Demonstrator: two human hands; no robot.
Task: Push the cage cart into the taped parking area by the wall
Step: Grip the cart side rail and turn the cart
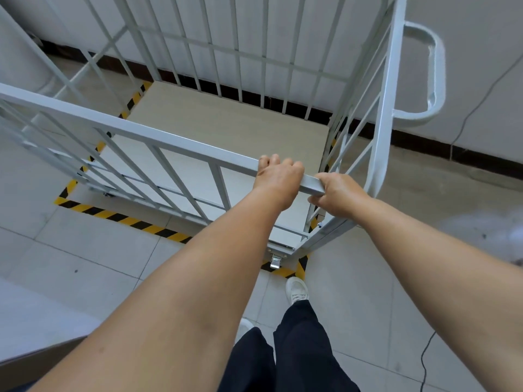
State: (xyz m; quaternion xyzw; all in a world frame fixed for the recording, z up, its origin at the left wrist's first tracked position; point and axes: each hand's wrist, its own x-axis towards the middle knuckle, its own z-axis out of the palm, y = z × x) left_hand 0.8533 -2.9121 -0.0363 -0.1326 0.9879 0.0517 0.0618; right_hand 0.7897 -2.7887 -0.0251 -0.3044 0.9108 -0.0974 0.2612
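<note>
Both hands, left hand point(278, 172) and right hand point(336, 193), closed round white steel cage cart point(181, 142) top rail; cart nearly inside yellow-black striped floor tape point(124, 217); final nudge toward wall point(467, 66) next

one cage cart point(198, 114), two hands point(278, 176), two shoes point(296, 290)

Bare forearms, black trousers point(300, 352), a white laced shoe point(297, 290)
</note>
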